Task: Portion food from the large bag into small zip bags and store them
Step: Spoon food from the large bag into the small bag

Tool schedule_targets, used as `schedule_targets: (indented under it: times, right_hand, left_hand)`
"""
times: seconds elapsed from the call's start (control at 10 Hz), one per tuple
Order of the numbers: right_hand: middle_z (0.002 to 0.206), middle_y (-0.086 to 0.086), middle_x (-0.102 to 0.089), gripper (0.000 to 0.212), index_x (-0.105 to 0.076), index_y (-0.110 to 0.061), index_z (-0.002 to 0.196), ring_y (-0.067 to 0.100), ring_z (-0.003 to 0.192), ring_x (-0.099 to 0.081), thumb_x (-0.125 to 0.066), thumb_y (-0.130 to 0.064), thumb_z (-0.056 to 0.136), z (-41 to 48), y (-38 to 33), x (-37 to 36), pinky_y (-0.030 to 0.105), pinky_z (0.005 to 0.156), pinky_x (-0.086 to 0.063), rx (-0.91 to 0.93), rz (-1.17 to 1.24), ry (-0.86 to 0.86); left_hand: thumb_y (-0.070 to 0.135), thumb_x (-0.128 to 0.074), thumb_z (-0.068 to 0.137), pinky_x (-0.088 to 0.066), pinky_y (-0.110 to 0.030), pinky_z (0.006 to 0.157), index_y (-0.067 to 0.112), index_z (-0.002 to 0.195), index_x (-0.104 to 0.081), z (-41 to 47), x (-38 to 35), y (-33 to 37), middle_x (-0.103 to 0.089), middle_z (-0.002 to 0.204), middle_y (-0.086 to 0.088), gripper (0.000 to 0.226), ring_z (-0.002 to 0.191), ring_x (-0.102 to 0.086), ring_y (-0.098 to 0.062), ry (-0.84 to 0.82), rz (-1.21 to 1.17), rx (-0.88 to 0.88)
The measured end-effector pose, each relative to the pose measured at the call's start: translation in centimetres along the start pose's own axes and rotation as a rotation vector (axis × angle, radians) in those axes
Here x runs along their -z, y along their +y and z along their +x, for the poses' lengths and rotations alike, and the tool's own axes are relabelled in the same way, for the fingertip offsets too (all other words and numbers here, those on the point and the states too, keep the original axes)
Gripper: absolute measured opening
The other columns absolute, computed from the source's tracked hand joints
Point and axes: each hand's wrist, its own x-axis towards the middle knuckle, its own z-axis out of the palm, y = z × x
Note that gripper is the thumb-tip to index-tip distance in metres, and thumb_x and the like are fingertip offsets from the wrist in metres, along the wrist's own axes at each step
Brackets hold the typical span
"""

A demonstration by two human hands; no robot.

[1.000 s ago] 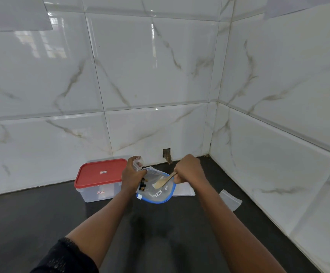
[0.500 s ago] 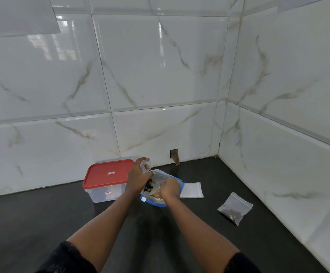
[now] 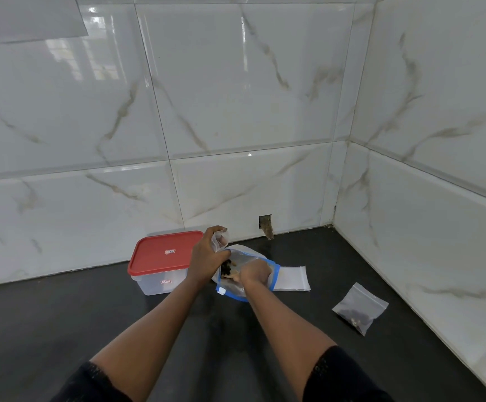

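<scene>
A dark, matte surface (image 3: 294,338) runs into a corner where two walls of glossy white marble-look tiles (image 3: 236,97) with grey-brown veins meet, the corner falling at the far right of the surface; the tiles reflect a window at the upper left, and a small rectangular cut-out (image 3: 266,224) with something brown in it sits in the back wall just above the surface's far edge. Near that far edge, left of centre, stands a clear plastic container with a red lid (image 3: 165,253), shut. Just to its right lies the large bag (image 3: 271,278), clear with a blue zip edge, its mouth open toward the person and dark pieces of food visible inside. The left hand (image 3: 207,262) has its grip clamped on a small clear zip bag (image 3: 221,238) held upright at the large bag's mouth, beside the container. The right hand (image 3: 255,272) is reached inside the large bag, seen through the plastic; its grip seems curled round a pale piece of something, but I cannot tell for certain. A flat stack of empty zip bags (image 3: 292,278) lies touching the large bag's right side. Well apart, toward the right wall, a filled small zip bag (image 3: 359,308) with dark contents rests flat on the surface. Black sleeves (image 3: 337,375) cover both upper arms.
</scene>
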Motion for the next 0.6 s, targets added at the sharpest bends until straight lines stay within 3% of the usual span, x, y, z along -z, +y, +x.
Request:
schedule_targets:
  times: [0.2, 0.3, 0.4, 0.5, 0.6]
  right_hand:
    - [0.102, 0.014, -0.059, 0.029, -0.055, -0.004, 0.12, 0.025, 0.094, -0.058, -0.035, -0.014, 0.101, -0.4, 0.3, -0.3, 0.027, 0.084, -0.053, -0.078, 0.174, 0.033]
    - [0.115, 0.018, -0.063, 0.03, -0.059, 0.001, 0.121, 0.018, 0.082, -0.061, -0.042, -0.009, 0.098, -0.3, 0.2, -0.3, 0.01, 0.057, -0.049, -0.06, 0.234, 0.017]
    - [0.107, 0.015, -0.061, 0.03, -0.057, -0.002, 0.121, 0.016, 0.085, -0.059, -0.038, -0.013, 0.1, -0.1, 0.1, -0.2, 0.022, 0.078, -0.055, -0.04, 0.163, 0.045]
    - [0.112, 0.017, -0.064, 0.031, -0.058, 0.003, 0.122, 0.008, 0.069, -0.058, -0.044, -0.008, 0.097, -0.2, 0.0, 0.1, 0.016, 0.061, -0.052, 0.043, 0.064, -0.042]
    - [0.123, 0.017, -0.063, 0.032, -0.06, 0.002, 0.121, 0.025, 0.104, -0.064, -0.045, -0.011, 0.096, 1.1, 0.6, 0.4, 0.027, 0.086, -0.054, 0.053, -0.062, -0.042]
  left_hand:
    - [0.003, -0.07, 0.073, -0.049, -0.032, 0.084, 0.021, 0.118, -0.052, 0.1, 0.3, -0.4, -0.062, 0.101, -0.004, 0.052, 0.094, -0.059, -0.021, -0.011, 0.02, -0.007]
    - [0.005, -0.071, 0.073, -0.05, -0.034, 0.086, 0.024, 0.118, -0.052, 0.0, 0.3, -0.6, -0.062, 0.104, -0.002, 0.052, 0.097, -0.059, -0.019, -0.021, 0.036, -0.012]
    - [0.005, -0.071, 0.073, -0.051, -0.034, 0.085, 0.023, 0.118, -0.052, 0.0, 0.2, -0.6, -0.062, 0.104, -0.001, 0.052, 0.096, -0.059, -0.019, -0.02, 0.036, -0.015]
    - [0.004, -0.071, 0.073, -0.05, -0.034, 0.084, 0.022, 0.117, -0.053, -0.1, 0.2, -0.4, -0.062, 0.102, -0.002, 0.051, 0.095, -0.059, -0.019, -0.017, 0.026, -0.023]
    - [0.003, -0.071, 0.073, -0.048, -0.03, 0.082, 0.019, 0.117, -0.054, -0.2, 0.4, -0.2, -0.062, 0.098, -0.003, 0.05, 0.092, -0.059, -0.019, -0.005, 0.018, -0.023]
